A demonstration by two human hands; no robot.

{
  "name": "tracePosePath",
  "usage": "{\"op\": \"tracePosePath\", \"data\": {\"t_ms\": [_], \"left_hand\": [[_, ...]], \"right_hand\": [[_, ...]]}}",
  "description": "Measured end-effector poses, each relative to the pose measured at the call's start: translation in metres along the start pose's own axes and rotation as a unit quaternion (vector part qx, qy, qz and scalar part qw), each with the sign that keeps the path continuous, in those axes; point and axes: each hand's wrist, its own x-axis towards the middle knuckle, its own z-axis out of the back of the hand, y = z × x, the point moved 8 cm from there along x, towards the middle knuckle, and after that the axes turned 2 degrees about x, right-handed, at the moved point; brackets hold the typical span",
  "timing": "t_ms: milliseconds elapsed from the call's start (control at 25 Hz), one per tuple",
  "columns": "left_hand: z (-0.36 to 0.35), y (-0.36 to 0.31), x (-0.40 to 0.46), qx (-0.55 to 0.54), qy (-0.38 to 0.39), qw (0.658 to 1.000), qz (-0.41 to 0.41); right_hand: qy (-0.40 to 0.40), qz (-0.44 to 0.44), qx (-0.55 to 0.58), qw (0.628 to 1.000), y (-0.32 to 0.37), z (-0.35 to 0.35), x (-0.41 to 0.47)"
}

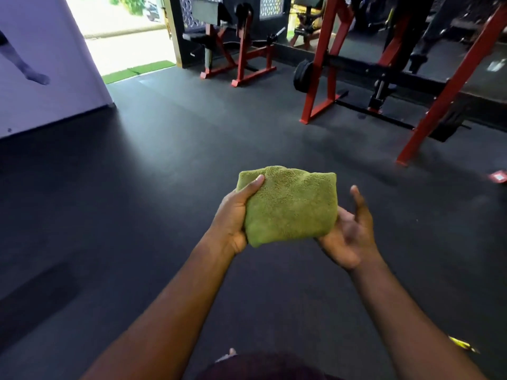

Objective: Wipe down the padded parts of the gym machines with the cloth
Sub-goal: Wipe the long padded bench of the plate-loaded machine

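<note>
While folded, fuzzy green cloth (290,207).

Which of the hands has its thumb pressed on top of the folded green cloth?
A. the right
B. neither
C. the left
C: the left hand grips the green cloth with its thumb on top, while the right hand lies open beneath its edge.

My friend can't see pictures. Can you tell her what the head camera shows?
Two bare hands hold a folded green cloth above a dark gym floor. The left hand grips its edge; the right hand lies open beside it. Red-framed machines stand beyond, untouched.
</note>
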Motion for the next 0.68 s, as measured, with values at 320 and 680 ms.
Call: {"op": "tracePosePath", "data": {"t_ms": [320, 680], "left_hand": [[-0.03, -0.104, 0.283, 0.072, -0.059, 0.993, -0.071], [-0.046, -0.23, 0.588, -0.026, -0.13, 0.99, -0.044]], "right_hand": [[-0.175, 0.075, -0.156, 0.969, 0.125, 0.039, 0.262], [-0.18, 0.025, -0.127, 0.975, 0.256, 0.061, 0.602]]}}
